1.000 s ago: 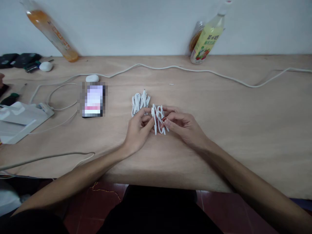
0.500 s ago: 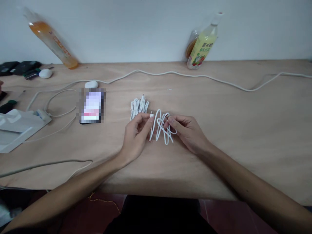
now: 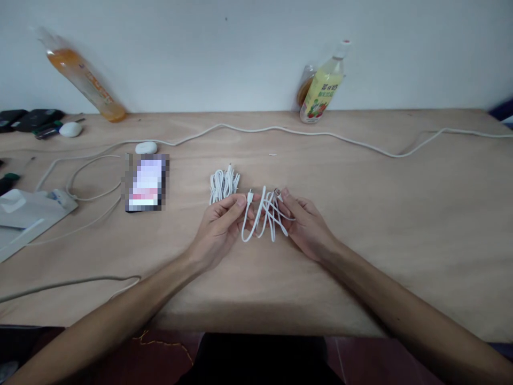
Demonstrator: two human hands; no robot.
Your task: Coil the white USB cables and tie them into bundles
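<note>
Head view: grey cord (image 3: 80,282) runs in from the left, close to the near edge of the tabletop (image 3: 380,198). Left hand (image 3: 218,227) grasps one side of a loosely coiled white cable (image 3: 262,204), thumb just beside the left plug (image 3: 250,197); right hand (image 3: 310,227) grips the other side, thumb at the right plug (image 3: 279,197). Cable sits between the hands, about midway between near and far edges; can't tell if it touches wood. Left plug points to the far edge; right plug looks angled far and left, partly hidden. Loops' long axis runs near-far, bends toward the near edge. White cable bundle (image 3: 223,184) just beyond left hand, tip toward the far edge. Phone (image 3: 146,183) left of it, screen pixelated, unreadable. White case (image 3: 146,148) behind phone. Long white cord (image 3: 272,128) crosses toward the right. At the far edge: yellow-labelled bottle (image 3: 321,91), dark Chinese characters, top line apparently ending 奶, second line green, too small; orange-drink bottle (image 3: 86,83), farther left, orange lettering blurred.
</note>
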